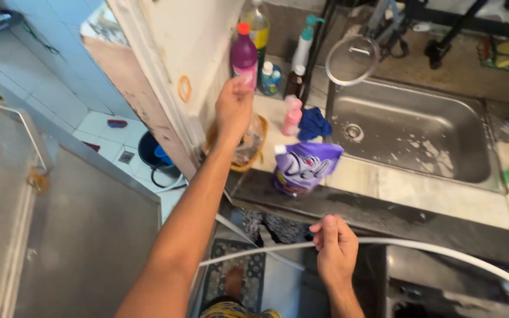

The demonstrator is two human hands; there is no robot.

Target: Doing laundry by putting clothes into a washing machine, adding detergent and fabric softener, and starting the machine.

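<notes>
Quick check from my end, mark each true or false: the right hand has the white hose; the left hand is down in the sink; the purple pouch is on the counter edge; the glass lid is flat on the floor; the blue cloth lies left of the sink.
1. The right hand holds the white hose. True.
2. The left hand is in the sink. False: it reaches up to the purple bottle by the wall.
3. The purple pouch sits at the counter edge. True.
4. The glass lid lies on the floor. False: it leans behind the sink.
5. The blue cloth lies left of the sink. True.
</notes>
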